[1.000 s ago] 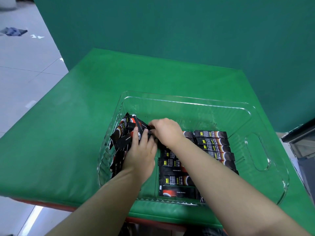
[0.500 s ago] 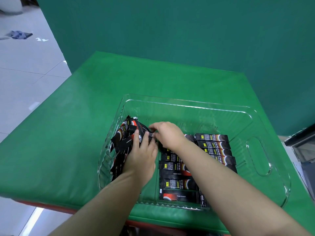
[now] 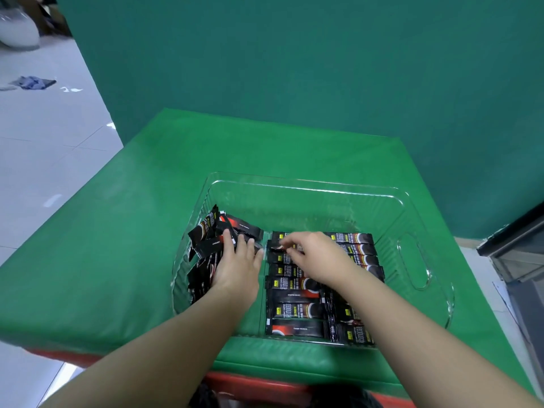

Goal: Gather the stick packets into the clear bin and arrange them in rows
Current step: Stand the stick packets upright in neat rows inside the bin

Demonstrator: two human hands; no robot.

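nearest us in the clear bin [image 3: 424,260], the stick packets [image 3: 294,310] already lie flat in neat rows, so we judge that part done. farther in, our right hand [image 3: 316,256] pinches a packet onto the top row while our left hand [image 3: 238,265] rests with straight fingers on the loose heap [image 3: 212,234] still to be sorted.

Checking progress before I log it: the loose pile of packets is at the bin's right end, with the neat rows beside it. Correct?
Not quite. The head view shows the loose pile at the left end of the clear bin, under the left hand; the neat rows lie to its right.
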